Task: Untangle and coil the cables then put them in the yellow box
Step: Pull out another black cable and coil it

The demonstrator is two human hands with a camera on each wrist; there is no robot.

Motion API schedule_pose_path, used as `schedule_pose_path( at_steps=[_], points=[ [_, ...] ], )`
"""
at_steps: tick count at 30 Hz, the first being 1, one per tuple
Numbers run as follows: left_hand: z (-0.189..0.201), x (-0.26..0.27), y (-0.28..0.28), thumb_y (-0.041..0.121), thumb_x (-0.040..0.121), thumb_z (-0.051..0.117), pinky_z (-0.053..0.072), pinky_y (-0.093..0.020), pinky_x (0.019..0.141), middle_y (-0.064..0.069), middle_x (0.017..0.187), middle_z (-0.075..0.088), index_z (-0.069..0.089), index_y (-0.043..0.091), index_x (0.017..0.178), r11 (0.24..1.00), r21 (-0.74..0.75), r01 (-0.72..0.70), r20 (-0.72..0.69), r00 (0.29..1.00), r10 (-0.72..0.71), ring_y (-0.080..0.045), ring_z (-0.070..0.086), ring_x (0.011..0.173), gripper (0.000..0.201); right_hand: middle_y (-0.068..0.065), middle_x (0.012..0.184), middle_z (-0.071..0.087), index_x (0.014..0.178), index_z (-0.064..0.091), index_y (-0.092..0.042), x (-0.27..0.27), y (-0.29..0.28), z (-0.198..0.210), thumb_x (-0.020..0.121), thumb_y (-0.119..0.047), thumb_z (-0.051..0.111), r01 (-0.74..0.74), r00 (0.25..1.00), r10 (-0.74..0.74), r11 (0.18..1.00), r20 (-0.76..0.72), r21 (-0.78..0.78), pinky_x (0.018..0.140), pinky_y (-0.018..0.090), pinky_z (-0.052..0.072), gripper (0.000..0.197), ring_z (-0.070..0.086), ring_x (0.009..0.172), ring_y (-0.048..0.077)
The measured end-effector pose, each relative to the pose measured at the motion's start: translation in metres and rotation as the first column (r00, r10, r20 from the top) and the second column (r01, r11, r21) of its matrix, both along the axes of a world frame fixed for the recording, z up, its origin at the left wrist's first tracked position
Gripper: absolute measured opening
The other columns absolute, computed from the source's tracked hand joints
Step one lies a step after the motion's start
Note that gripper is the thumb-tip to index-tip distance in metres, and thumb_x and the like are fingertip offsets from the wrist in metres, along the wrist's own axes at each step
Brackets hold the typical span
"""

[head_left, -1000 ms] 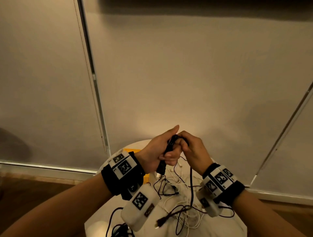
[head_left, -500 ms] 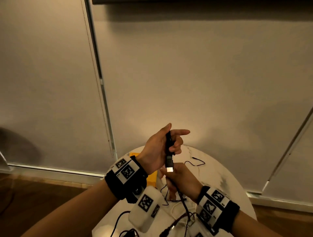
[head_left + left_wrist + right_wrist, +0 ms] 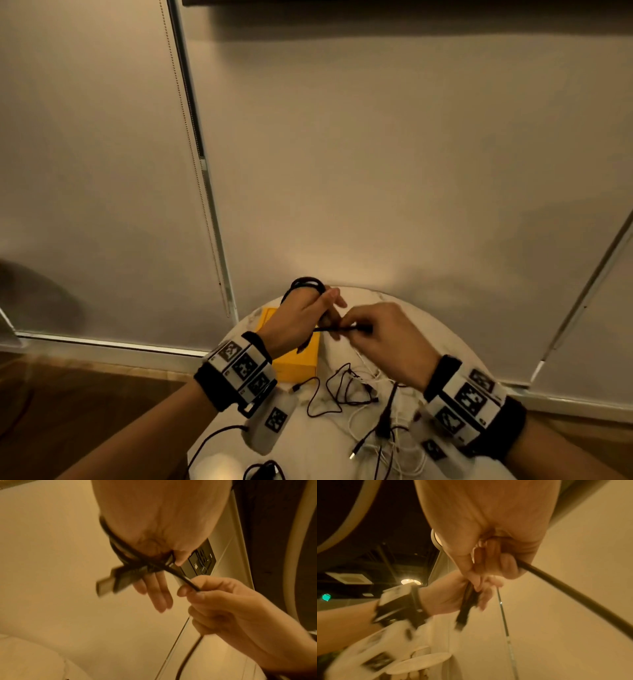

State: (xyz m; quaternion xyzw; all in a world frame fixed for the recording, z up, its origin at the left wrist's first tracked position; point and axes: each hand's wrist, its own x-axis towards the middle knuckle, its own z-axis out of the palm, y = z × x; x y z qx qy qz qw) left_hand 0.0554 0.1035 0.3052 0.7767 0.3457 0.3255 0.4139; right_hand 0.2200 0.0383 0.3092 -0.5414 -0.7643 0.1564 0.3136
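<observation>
Black cable stretching sideways between both hands

The left hand (image 3: 301, 317) is gripping the coiled black cable (image 3: 306, 284); the right hand (image 3: 380, 337), fingers (image 3: 190, 592) pinching, is drawing its tail rightward.

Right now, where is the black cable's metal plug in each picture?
Head: the black cable loops over the left hand; the plug is hidden behind that hand.
Left wrist: the plug sticks out left of centre, below the palm.
Right wrist: the plug hangs below the left hand, near centre.
Shared landmark: the right hand pinching the cable's taut stretch.
</observation>
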Motion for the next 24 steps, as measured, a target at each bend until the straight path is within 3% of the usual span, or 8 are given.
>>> schedule_pose_path(
  at_steps=[3, 7, 10, 13, 17, 19, 21, 24],
  points=[
    [-0.002, 0.003, -0.014, 0.033, 0.105, 0.031, 0.049, -0.023, 0.053, -0.009, 0.061, 0.067, 0.064, 0.001, 0.083, 0.981, -0.155, 0.119, -0.064, 0.989, -0.13, -0.024, 0.061, 0.051, 0.05, -0.008, 0.052, 0.053, 0.079, 0.067, -0.026, 0.015, 0.006, 0.017, 0.071, -0.009, 0.061, 0.089, 0.995, -0.087, 0.994, -0.043, 0.063, 0.055, 0.033, 0.043, 0.02, 0.046, 0.049, 0.008],
    [-0.004, 0.008, -0.02, 0.044, 0.1, 0.032, 0.031, -0.022, 0.042, 0.001, 0.044, 0.045, 0.061, 0.004, 0.079, 0.893, -0.383, 0.234, 0.103, 0.972, -0.211, -0.012, 0.034, 0.036, 0.053, -0.009, 0.05, 0.047, 0.081, 0.065, -0.025, 0.017, 0.008, 0.022, 0.072, -0.006, 0.059, 0.054, 0.998, -0.052, 0.99, -0.017, 0.131, 0.055, 0.034, 0.041, 0.021, 0.042, 0.049, 0.01],
    [-0.003, 0.008, -0.023, 0.054, 0.095, 0.04, 0.023, -0.019, 0.04, 0.003, 0.039, 0.03, 0.058, 0.008, 0.07, 0.77, -0.524, 0.366, 0.237, 0.93, -0.28, -0.009, 0.02, 0.034, 0.055, -0.008, 0.057, 0.052, 0.088, 0.066, -0.026, 0.018, 0.011, 0.014, 0.077, -0.003, 0.056, -0.004, 0.988, 0.011, 0.999, -0.156, 0.046, 0.057, 0.029, 0.039, 0.027, 0.044, 0.052, 0.005],
    [-0.001, 0.003, -0.022, 0.045, 0.088, 0.051, 0.025, -0.015, 0.039, 0.006, 0.036, 0.027, 0.055, 0.011, 0.062, 0.708, -0.507, 0.491, 0.356, 0.868, -0.347, -0.007, 0.019, 0.031, 0.043, -0.005, 0.083, 0.063, 0.108, 0.066, -0.022, 0.017, 0.011, 0.004, 0.085, 0.0, 0.051, -0.148, 0.925, 0.084, 0.978, -0.37, -0.15, 0.06, 0.02, 0.043, 0.036, 0.053, 0.06, 0.0],
    [0.002, -0.004, -0.01, 0.039, 0.083, 0.056, 0.03, -0.013, 0.037, 0.009, 0.032, 0.034, 0.055, 0.012, 0.06, 0.565, -0.508, 0.65, 0.565, 0.747, -0.351, -0.01, 0.019, 0.029, 0.036, 0.016, 0.097, 0.068, 0.116, 0.061, -0.012, 0.012, 0.006, -0.006, 0.083, -0.003, 0.048, -0.41, 0.785, 0.179, 0.868, -0.594, -0.28, 0.069, 0.034, 0.051, 0.036, 0.065, 0.081, 0.032],
    [0.0, -0.004, -0.003, 0.04, 0.085, 0.055, 0.033, -0.013, 0.037, 0.009, 0.033, 0.04, 0.058, 0.011, 0.061, 0.52, -0.472, 0.712, 0.655, 0.678, -0.333, -0.012, 0.021, 0.028, 0.038, 0.023, 0.095, 0.064, 0.113, 0.057, -0.003, 0.009, 0.006, -0.007, 0.088, -0.017, 0.051, -0.41, 0.763, 0.153, 0.866, -0.627, -0.287, 0.066, 0.036, 0.048, 0.029, 0.065, 0.08, 0.034],
    [-0.001, -0.002, -0.002, 0.038, 0.092, 0.044, 0.034, -0.016, 0.039, 0.007, 0.034, 0.043, 0.059, 0.009, 0.063, 0.54, -0.449, 0.711, 0.68, 0.665, -0.31, -0.01, 0.028, 0.027, 0.044, 0.014, 0.084, 0.063, 0.103, 0.058, -0.003, 0.005, 0.01, -0.011, 0.096, -0.03, 0.05, -0.324, 0.8, 0.114, 0.908, -0.589, -0.265, 0.063, 0.038, 0.044, 0.029, 0.062, 0.07, 0.025],
    [0.0, 0.005, -0.005, 0.042, 0.098, 0.033, 0.039, -0.023, 0.045, -0.002, 0.035, 0.043, 0.056, 0.007, 0.061, 0.731, -0.479, 0.486, 0.545, 0.817, -0.186, -0.014, 0.043, 0.031, 0.057, 0.011, 0.075, 0.061, 0.09, 0.059, -0.013, 0.002, 0.014, -0.017, 0.101, -0.029, 0.043, -0.234, 0.835, 0.108, 0.957, -0.54, -0.17, 0.062, 0.04, 0.043, 0.026, 0.054, 0.061, 0.02]
  ],
)
